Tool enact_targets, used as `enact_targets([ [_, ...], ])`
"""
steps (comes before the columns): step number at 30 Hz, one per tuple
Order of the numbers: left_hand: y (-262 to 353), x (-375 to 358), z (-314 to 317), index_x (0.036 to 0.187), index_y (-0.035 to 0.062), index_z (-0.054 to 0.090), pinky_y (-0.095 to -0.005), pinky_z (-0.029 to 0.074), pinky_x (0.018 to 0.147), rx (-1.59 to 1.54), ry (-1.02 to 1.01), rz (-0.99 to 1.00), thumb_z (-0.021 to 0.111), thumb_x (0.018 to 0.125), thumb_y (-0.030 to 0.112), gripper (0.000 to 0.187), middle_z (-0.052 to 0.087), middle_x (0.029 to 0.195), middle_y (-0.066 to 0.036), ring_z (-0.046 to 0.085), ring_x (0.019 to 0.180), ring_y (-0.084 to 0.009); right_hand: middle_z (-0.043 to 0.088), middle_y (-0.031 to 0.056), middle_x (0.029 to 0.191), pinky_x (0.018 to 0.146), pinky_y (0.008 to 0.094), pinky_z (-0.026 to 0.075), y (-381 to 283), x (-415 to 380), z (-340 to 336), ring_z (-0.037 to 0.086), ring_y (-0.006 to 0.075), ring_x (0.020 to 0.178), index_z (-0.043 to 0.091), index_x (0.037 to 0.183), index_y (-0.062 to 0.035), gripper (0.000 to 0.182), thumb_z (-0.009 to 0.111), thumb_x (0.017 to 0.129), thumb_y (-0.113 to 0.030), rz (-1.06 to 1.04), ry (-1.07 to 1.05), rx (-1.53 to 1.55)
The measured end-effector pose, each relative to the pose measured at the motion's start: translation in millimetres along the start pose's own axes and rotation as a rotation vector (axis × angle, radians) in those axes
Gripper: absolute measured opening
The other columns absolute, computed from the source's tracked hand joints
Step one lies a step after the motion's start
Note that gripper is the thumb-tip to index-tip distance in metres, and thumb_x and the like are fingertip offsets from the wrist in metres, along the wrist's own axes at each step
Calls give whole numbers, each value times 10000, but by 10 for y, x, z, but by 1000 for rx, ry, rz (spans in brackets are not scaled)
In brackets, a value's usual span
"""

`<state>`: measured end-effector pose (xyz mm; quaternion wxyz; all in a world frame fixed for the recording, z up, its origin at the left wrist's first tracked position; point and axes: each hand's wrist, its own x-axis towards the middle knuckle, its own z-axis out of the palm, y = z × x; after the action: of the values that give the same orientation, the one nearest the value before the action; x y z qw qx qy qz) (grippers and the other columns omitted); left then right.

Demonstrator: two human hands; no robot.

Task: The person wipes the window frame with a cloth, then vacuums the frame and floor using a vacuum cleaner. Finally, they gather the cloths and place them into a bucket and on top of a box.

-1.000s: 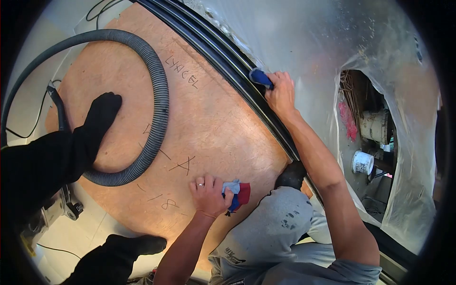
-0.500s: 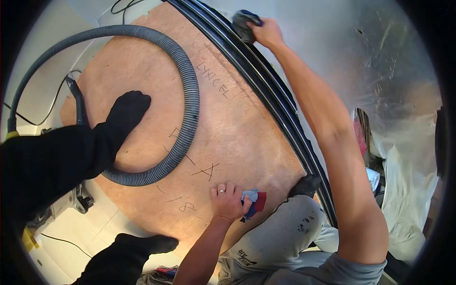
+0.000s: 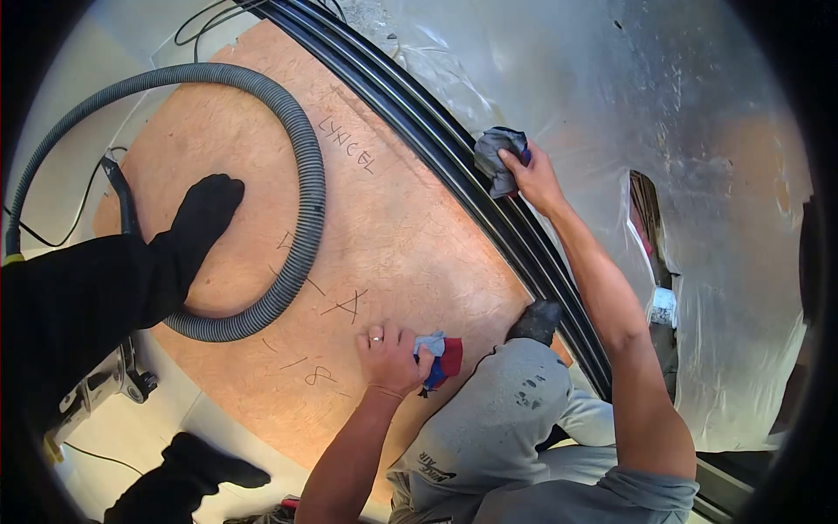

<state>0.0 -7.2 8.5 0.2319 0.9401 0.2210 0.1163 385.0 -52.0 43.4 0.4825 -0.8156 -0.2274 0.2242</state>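
Observation:
My right hand [image 3: 534,177] grips a dark grey cloth [image 3: 499,155] at the outer edge of the long, curved black rails [image 3: 428,162]. On the tan board [image 3: 410,253], lower down, my left hand [image 3: 390,360] rests with its thumb and palm against a bundle of light blue, red and dark blue cloth [image 3: 446,362]. A ring shows on one finger of that hand. Handwritten letters and numbers mark the board.
A ribbed grey hose [image 3: 312,201] loops over the board. Another person's black-clad leg [image 3: 78,288] and socked foot [image 3: 209,201] are inside the loop, with a second foot [image 3: 218,463] below. Clear plastic sheeting [image 3: 742,306] covers the right. A machine [image 3: 105,384] stands lower left.
My right hand and its cloth have come down along the rails, towards me. The view has shifted, so the board, hose and my left hand appear further left.

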Motion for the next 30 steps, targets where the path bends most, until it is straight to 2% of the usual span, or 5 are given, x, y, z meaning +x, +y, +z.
enact_targets([
  [4, 7, -13, -2, 746, 77, 612, -466, 354, 751, -16, -39, -12, 601, 729, 374, 298, 536, 885, -146, 487, 857, -320, 699, 92, 868, 713, 360, 514, -156, -15, -68, 651, 196, 745, 632, 1104, 32, 377, 759, 838, -203, 205, -172, -290],
  [5, 9, -4, -9, 744, 78, 610, -465, 352, 750, -22, -44, -16, 600, 729, 374, 297, 534, 883, -145, 485, 854, -319, 699, 176, 849, 742, 407, 509, -5, 28, -85, 674, 302, 783, 645, 1057, 34, 340, 758, 793, -147, -30, -173, -444],
  [11, 20, 12, -39, 765, 78, 606, -464, 334, 757, -27, -52, -12, 590, 732, 351, 276, 489, 848, -136, 461, 834, -323, 662, 286, 935, 805, 461, 503, -255, -94, 33, 628, 461, 934, 635, 1056, 17, 303, 717, 784, -89, -14, -80, -630],
  [17, 39, 25, -65, 758, 83, 596, -465, 333, 752, -24, -91, -27, 584, 737, 354, 272, 482, 837, -133, 456, 818, -317, 669, 276, 961, 810, 450, 507, -38, -12, -57, 630, 457, 943, 629, 1085, 3, 329, 741, 790, -90, -215, -72, -544],
  [30, 27, 35, -35, 745, 85, 578, -474, 332, 743, -40, -86, -23, 589, 736, 343, 258, 470, 821, -130, 451, 799, -320, 694, 232, 867, 784, 415, 519, -8, 18, 33, 675, 381, 837, 668, 1019, 5, 348, 768, 747, -188, 51, -66, -488],
])
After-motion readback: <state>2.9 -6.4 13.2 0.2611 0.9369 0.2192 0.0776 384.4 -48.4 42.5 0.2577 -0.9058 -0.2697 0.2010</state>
